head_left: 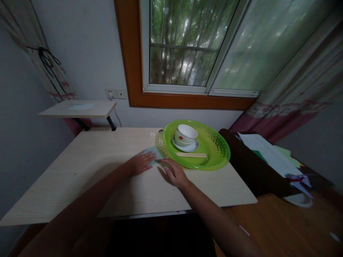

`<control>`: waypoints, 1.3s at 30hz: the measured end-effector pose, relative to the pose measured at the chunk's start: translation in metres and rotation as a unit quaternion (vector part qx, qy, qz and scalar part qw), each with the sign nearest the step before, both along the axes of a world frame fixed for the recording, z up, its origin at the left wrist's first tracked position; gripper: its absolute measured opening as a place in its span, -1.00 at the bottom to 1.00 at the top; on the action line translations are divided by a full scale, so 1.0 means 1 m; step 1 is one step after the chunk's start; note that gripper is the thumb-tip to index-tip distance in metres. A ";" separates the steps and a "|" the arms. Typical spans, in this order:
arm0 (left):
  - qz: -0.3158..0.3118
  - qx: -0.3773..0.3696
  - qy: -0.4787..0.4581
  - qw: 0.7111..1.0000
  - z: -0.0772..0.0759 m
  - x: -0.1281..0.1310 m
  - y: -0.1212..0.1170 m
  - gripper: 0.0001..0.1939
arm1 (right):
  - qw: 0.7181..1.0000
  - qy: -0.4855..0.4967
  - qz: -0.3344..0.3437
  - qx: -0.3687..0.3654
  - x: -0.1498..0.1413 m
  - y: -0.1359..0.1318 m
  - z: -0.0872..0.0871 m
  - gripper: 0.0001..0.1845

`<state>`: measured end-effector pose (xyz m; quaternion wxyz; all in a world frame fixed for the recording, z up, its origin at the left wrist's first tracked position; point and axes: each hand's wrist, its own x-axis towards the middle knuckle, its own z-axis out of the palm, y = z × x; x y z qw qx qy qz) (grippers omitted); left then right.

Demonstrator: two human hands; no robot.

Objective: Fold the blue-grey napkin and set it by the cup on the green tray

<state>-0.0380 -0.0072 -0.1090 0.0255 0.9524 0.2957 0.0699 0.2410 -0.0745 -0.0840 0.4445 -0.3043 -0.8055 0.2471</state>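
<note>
Beyond the fingers of the left hand (pixel 140 163) and the right hand (pixel 176 174), there is a large sliding window (pixel 184 43). Under the fingers extends a pale wooden table (pixel 66 153), and far to the left of them, at its back, stands a small raised shelf (pixel 100 111). Just to the right of the right fingertips rests a round, bright green plastic tray (pixel 213 142). The pale blue cloth (pixel 156 150) lies flat on the table, partly beneath the left fingers, which are spread and released, grasping nothing. The right fingers are a little bent, the thumb standing apart; their tips are close to the cloth and the tray rim, but I cannot tell whether they pinch the cloth. Ahead and to the right of these tips, inside the tray, a white saucer (pixel 195 146) carries stacked white bowls (pixel 188 132). Nearer to the right fingers lie pale chopsticks (pixel 191 155), side by side.
</note>
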 end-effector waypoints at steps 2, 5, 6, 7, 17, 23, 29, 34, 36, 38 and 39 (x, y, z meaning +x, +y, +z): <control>0.047 -0.013 0.010 0.999 -0.001 -0.004 0.017 -0.39 | 1.000 -0.007 -0.001 -0.006 0.000 0.001 0.000 -0.59; 0.140 -0.030 0.012 0.990 -0.003 -0.025 0.041 -0.38 | 1.000 -0.008 0.000 -0.019 0.001 0.001 -0.001 -0.58; 0.179 -0.035 0.010 0.983 -0.003 -0.036 0.047 -0.37 | 1.000 -0.007 0.000 -0.025 0.001 0.001 -0.001 -0.58; 0.221 -0.042 0.007 0.974 -0.004 -0.048 0.051 -0.36 | 1.000 -0.007 0.001 -0.030 0.002 0.001 -0.001 -0.58; 0.273 -0.046 0.008 0.961 -0.004 -0.120 0.009 -0.34 | 0.998 0.026 -0.022 -0.050 0.004 -0.001 -0.006 -0.59; 0.118 -0.025 0.014 0.993 -0.005 -0.077 -0.035 -0.33 | 0.998 0.042 -0.035 -0.044 0.003 0.001 -0.010 -0.59; -0.007 0.027 -0.005 1.000 -0.003 -0.004 -0.045 -0.33 | 0.998 0.032 -0.029 -0.037 0.003 0.000 -0.008 -0.56; 0.020 0.037 -0.010 0.999 -0.007 0.027 -0.012 -0.37 | 0.999 0.023 -0.025 -0.026 0.003 -0.001 -0.005 -0.61; 0.054 0.036 -0.014 0.998 -0.010 0.027 0.007 -0.38 | 0.999 0.015 -0.024 -0.026 0.003 0.000 -0.003 -0.63; 0.096 0.035 -0.021 0.995 -0.013 0.019 0.023 -0.39 | 0.999 0.013 -0.023 -0.030 0.004 0.000 -0.003 -0.63; 0.119 0.031 -0.024 0.992 -0.013 0.013 0.030 -0.40 | 0.999 0.014 -0.023 -0.034 0.004 0.000 -0.002 -0.62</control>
